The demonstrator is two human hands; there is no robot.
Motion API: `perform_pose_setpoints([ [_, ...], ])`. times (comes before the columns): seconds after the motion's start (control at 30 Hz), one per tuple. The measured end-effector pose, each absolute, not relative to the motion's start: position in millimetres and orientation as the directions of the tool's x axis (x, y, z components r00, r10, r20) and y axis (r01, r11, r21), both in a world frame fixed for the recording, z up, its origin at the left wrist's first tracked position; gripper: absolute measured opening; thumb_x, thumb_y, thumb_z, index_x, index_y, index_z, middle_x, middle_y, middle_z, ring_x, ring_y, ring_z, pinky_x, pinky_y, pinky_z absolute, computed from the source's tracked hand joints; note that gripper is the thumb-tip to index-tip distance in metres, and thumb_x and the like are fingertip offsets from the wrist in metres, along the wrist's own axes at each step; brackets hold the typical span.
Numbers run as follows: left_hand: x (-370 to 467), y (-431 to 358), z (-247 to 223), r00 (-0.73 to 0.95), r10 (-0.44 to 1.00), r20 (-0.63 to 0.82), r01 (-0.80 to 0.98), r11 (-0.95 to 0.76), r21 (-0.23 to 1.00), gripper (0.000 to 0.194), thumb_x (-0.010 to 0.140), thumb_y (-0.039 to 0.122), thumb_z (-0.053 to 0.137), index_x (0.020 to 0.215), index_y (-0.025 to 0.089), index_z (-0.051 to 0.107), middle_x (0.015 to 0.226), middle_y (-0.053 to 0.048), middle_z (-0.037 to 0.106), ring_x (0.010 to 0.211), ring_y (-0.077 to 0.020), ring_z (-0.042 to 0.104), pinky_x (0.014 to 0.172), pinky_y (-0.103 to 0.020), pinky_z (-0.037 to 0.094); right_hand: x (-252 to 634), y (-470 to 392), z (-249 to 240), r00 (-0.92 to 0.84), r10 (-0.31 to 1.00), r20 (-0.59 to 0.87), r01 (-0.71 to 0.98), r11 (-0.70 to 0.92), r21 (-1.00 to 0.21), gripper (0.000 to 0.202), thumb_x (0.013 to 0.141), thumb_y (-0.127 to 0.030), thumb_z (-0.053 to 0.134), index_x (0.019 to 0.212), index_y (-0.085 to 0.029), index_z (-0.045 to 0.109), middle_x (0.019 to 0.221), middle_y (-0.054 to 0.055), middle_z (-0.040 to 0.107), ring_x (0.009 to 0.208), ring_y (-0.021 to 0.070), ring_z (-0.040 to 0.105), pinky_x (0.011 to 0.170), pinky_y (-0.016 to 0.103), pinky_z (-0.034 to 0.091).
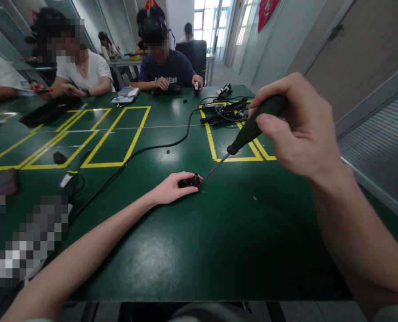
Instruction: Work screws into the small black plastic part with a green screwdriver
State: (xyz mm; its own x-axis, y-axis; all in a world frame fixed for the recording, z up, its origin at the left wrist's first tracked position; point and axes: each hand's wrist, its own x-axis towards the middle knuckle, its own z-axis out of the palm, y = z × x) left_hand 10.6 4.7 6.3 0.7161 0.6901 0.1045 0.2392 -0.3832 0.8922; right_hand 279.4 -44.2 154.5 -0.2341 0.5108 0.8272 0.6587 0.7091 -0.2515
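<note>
A screwdriver (249, 127) with a dark green handle and a thin metal shaft is gripped in my right hand (302, 125). It slants down to the left, and its tip meets the right side of a small black part (195, 180). Around that part my left hand (172, 188) is closed, thumb on the near side and fingers on the far side, against the green table. A short round post stands up from the part. My palm and fingers cover the rest of it, and I cannot make out exactly where the tip sits.
A black cable (145, 150) crosses the green table (219, 250) to a heap of black parts (227, 112) at back right. Yellow tape (105, 165) marks rectangles. A dark tray (51, 109) lies far left. Co-workers sit opposite, one in a dark shirt (168, 67).
</note>
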Motion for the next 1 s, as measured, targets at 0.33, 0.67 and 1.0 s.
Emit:
perform_pose_setpoints([
  [0.33, 11, 5, 6, 0.713, 0.691, 0.121, 0.246, -0.409, 0.879, 0.036, 0.095, 0.037, 0.073, 0.124, 0.016, 0.075, 0.125, -0.012, 0.078, 0.113, -0.0257, 0.071, 0.106, -0.041, 0.053, 284, -41, 153, -0.201, 0.523, 0.828, 0.659, 0.698, -0.281, 0.022, 0.093, -0.042, 0.057, 0.093, -0.021, 0.060, 0.088, -0.001, 0.062, 0.076, 0.0103, 0.056, 0.067, 0.028, 0.046],
  [0.67, 11, 5, 3, 0.684, 0.716, 0.138, 0.294, -0.444, 0.846, 0.036, 0.097, 0.039, 0.070, 0.126, 0.018, 0.076, 0.124, -0.011, 0.077, 0.109, -0.0246, 0.069, 0.100, -0.039, 0.053, 285, -36, 152, -0.144, 0.542, 0.828, 0.713, 0.637, -0.294, 0.012, 0.092, -0.025, 0.058, 0.098, -0.021, 0.068, 0.082, -0.003, 0.064, 0.068, 0.0080, 0.053, 0.062, 0.025, 0.042],
  [1.0, 11, 5, 1, 0.652, 0.740, 0.167, 0.335, -0.478, 0.812, 0.034, 0.097, 0.038, 0.070, 0.124, 0.019, 0.075, 0.118, -0.010, 0.077, 0.103, -0.0243, 0.068, 0.096, -0.039, 0.054, 286, -34, 150, -0.129, 0.567, 0.814, 0.775, 0.569, -0.274, 0.012, 0.091, -0.032, 0.067, 0.089, -0.021, 0.063, 0.074, -0.005, 0.057, 0.060, 0.0053, 0.045, 0.057, 0.023, 0.037],
])
